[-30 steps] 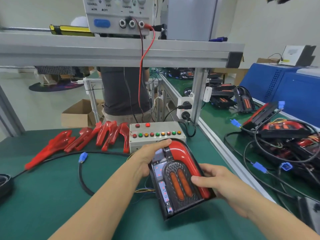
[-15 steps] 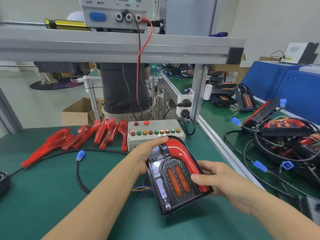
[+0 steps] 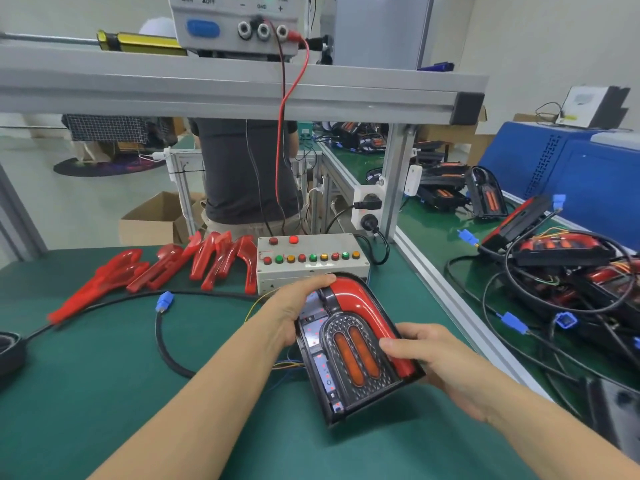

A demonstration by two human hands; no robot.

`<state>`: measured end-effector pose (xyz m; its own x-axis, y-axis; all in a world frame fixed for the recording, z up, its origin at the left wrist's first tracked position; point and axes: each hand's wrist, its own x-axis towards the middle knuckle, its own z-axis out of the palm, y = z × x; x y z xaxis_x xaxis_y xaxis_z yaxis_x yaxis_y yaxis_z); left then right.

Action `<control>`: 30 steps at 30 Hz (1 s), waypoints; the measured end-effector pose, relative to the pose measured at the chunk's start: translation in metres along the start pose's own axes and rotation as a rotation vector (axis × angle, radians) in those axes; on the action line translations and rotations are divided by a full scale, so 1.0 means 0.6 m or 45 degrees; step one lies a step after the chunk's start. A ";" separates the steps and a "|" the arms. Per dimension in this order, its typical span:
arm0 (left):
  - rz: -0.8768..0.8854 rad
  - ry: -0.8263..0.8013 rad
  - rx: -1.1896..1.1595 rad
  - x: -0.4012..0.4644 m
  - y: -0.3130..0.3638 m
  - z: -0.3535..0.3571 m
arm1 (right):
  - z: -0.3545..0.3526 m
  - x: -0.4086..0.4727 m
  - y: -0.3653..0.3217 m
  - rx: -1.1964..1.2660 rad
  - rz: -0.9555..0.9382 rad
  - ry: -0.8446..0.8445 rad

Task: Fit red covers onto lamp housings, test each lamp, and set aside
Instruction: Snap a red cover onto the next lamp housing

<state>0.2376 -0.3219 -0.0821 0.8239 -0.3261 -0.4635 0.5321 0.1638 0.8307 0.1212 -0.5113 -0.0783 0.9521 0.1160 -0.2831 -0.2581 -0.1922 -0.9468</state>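
**Two hands on one lamp housing**

Two hands hold a single lamp housing [image 3: 349, 355] just above the green desk [image 3: 104, 375], near its front right part. The left hand [image 3: 294, 306] curls over the housing's upper left edge, its fingers reaching to the top of the arch. The right hand [image 3: 429, 355] grips the lower right side, thumb pressed on the face beside the two orange lenses (both sit side by side in a dark honeycomb panel). A glossy red cover [image 3: 363, 303] runs along the housing's top and right edge; the left strip shows bare circuit board with small red dots.

Just behind the housing stands a grey test box [image 3: 311, 261] with a row of coloured indicator buttons. To its left a cluster of loose red covers [image 3: 194, 261] lies on the desk. A black cable with a blue connector [image 3: 164, 301] loops across the mat. Right of the aluminium rail, other lamps [image 3: 561, 251] lie tangled in wiring. A power supply [image 3: 235, 26] sits on the overhead shelf, a red lead hanging from it.
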 end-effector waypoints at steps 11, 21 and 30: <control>0.086 0.121 0.060 -0.004 -0.018 0.001 | 0.017 0.007 0.051 0.094 -0.251 0.132; 0.066 0.142 0.081 0.003 -0.019 0.005 | 0.008 0.006 0.050 0.229 -0.222 0.042; -0.079 0.034 0.039 0.024 0.000 -0.006 | -0.013 0.021 0.019 0.084 -0.041 -0.070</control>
<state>0.2501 -0.3231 -0.0902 0.7948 -0.3094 -0.5221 0.5763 0.1154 0.8090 0.1313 -0.5198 -0.0916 0.9501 0.1745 -0.2587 -0.2396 -0.1230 -0.9630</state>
